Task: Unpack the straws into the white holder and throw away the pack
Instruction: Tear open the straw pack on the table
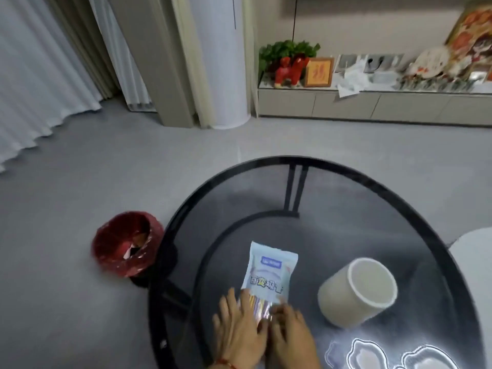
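Right now both hands are resting on the near end of the pack (270, 272), which is lying flat on the glass table (346, 209) with its far end pointing away from the person. The left hand (238, 328) is lying flat with fingers spread over the near left corner, and the right hand (291, 334) is curling its fingers onto the clear end where the coloured straws (257, 306) are showing through; whether either is actually pinching the film is hard to tell. The step looks like opening the pack. To do it well, each hand should be gripping the film close to the seal, on opposite sides, and pulling apart gently so the straws are not spilling. The holder (356, 291) is standing just to the right, mouth tilted toward the camera and empty, within easy reach. The red bin (125, 243) is waiting on the floor beside the table's left edge.
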A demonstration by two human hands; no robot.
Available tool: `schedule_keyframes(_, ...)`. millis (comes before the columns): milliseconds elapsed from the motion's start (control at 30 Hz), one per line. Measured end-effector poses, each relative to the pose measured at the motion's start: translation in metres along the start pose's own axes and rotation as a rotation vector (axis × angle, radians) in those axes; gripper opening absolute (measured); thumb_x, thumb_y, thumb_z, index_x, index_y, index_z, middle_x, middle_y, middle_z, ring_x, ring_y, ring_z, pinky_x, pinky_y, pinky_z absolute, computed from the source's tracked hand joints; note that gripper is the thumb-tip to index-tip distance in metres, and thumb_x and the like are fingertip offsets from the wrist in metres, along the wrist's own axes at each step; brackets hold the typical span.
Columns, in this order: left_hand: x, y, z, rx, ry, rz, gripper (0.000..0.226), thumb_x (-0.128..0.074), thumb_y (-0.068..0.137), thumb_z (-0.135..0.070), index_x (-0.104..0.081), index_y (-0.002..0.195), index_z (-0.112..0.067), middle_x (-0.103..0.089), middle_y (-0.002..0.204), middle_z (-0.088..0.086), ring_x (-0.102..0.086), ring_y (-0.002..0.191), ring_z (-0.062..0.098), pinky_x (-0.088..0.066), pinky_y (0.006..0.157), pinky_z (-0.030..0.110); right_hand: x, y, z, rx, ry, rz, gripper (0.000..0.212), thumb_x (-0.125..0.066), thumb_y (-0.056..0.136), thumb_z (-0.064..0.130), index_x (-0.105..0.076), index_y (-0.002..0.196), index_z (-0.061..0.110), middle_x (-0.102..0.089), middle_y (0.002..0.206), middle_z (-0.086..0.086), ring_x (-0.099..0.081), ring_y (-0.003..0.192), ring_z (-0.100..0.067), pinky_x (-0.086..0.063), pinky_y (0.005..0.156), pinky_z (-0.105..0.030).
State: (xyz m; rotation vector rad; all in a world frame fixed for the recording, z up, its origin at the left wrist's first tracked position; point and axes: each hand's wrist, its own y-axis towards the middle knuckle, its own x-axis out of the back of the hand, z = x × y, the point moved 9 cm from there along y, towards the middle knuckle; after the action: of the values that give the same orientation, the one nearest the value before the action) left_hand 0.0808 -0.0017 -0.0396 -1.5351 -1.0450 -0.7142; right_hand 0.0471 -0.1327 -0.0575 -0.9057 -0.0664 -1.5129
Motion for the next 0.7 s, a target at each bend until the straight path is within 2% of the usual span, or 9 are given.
schedule_keyframes(67, -0.01, 0.015, -0.005, -0.146, 0.024, -0.174, 0.085, -0.051, 0.074, -0.069, -0.052, 0.137, -0.012, -0.054, 0.132, 0.017, -0.054, 0.114, 0.038, -0.046, 0.087, 0.05, -0.002, 0.01, -0.02, 0.031, 0.114, -0.123, 0.011, -0.058, 0.101, 0.016, -0.064, 0.106, 0.024, -0.074, 0.105, -0.004, -0.073, 0.095, -0.028, -0.057, 0.089, -0.041)
schedule_keyframes(100, -0.02, 0.016, -0.003, -0.213, 0.044, -0.259, 0.088, -0.053, 0.069, -0.071, -0.058, 0.131, -0.01, -0.059, 0.122, 0.017, -0.058, 0.103, 0.038, -0.047, 0.08, 0.051, -0.009, 0.007, -0.031, 0.082, 0.154, -0.137, 0.016, -0.058, 0.1, 0.014, -0.065, 0.1, 0.029, -0.076, 0.092, 0.0, -0.074, 0.08, -0.025, -0.06, 0.082, -0.042)
schedule_keyframes(200, -0.021, 0.022, 0.008, -0.333, 0.139, -0.423, 0.094, -0.055, 0.059, -0.073, -0.054, 0.133, -0.014, -0.057, 0.118, 0.007, -0.056, 0.1, 0.032, -0.044, 0.08, 0.05, -0.012, 0.0, -0.041, 0.312, 0.21, -0.149, 0.027, -0.064, 0.098, 0.012, -0.072, 0.097, 0.038, -0.073, 0.085, 0.011, -0.071, 0.057, -0.012, -0.061, 0.063, -0.03)
schedule_keyframes(300, -0.015, 0.015, 0.024, -0.405, 0.224, -0.482, 0.076, -0.052, 0.063, -0.067, -0.048, 0.129, -0.029, -0.052, 0.112, -0.009, -0.053, 0.102, 0.02, -0.038, 0.087, 0.049, -0.006, -0.01, -0.046, 0.435, 0.239, -0.218, 0.029, -0.067, 0.093, 0.002, -0.075, 0.099, 0.029, -0.069, 0.087, 0.01, -0.073, 0.061, -0.014, -0.06, 0.058, -0.027)
schedule_keyframes(433, -0.004, 0.009, 0.046, -0.341, 0.26, -0.49, 0.064, -0.055, 0.062, -0.05, -0.041, 0.122, -0.034, -0.049, 0.117, -0.014, -0.048, 0.113, 0.016, -0.033, 0.1, 0.052, 0.008, -0.034, -0.047, 0.522, 0.214, -0.454, 0.034, -0.068, 0.088, -0.006, -0.07, 0.096, 0.027, -0.071, 0.094, 0.011, -0.07, 0.072, -0.013, -0.054, 0.062, -0.018)
schedule_keyframes(500, 0.001, 0.007, 0.056, -0.323, 0.233, -0.485, 0.063, -0.062, 0.064, -0.042, -0.038, 0.121, -0.032, -0.047, 0.12, -0.012, -0.047, 0.118, 0.016, -0.027, 0.109, 0.058, 0.013, -0.054, -0.041, 0.58, 0.144, -0.585, 0.029, -0.07, 0.089, -0.001, -0.068, 0.103, 0.024, -0.067, 0.1, 0.013, -0.065, 0.085, -0.011, -0.052, 0.074, -0.019)
schedule_keyframes(567, 0.004, -0.003, 0.06, -0.337, 0.19, -0.464, 0.059, -0.068, 0.067, -0.034, -0.037, 0.117, -0.031, -0.047, 0.116, -0.012, -0.047, 0.117, 0.016, -0.021, 0.113, 0.063, 0.02, -0.07, -0.041, 0.6, 0.034, -0.665, 0.03, -0.069, 0.093, 0.003, -0.065, 0.12, 0.015, -0.063, 0.115, 0.004, -0.06, 0.106, -0.017, -0.051, 0.093, -0.033)
schedule_keyframes(633, 0.004, -0.015, 0.057, -0.407, 0.14, -0.49, 0.06, -0.073, 0.067, -0.031, -0.036, 0.115, -0.033, -0.047, 0.113, -0.014, -0.048, 0.117, 0.014, -0.018, 0.115, 0.063, 0.027, -0.074, -0.051, 0.503, 0.064, -0.643, 0.039, -0.064, 0.1, 0.012, -0.057, 0.138, 0.011, -0.064, 0.127, -0.003, -0.059, 0.116, -0.023, -0.05, 0.102, -0.043)
schedule_keyframes(700, -0.003, -0.028, 0.05, -0.496, 0.115, -0.463, 0.062, -0.076, 0.068, -0.031, -0.034, 0.113, -0.036, -0.047, 0.113, -0.016, -0.049, 0.119, 0.013, -0.016, 0.116, 0.061, 0.025, -0.072, -0.064, 0.363, 0.224, -0.459, 0.033, -0.056, 0.106, 0.023, -0.058, 0.138, 0.016, -0.073, 0.122, -0.005, -0.068, 0.104, -0.02, -0.056, 0.094, -0.043)
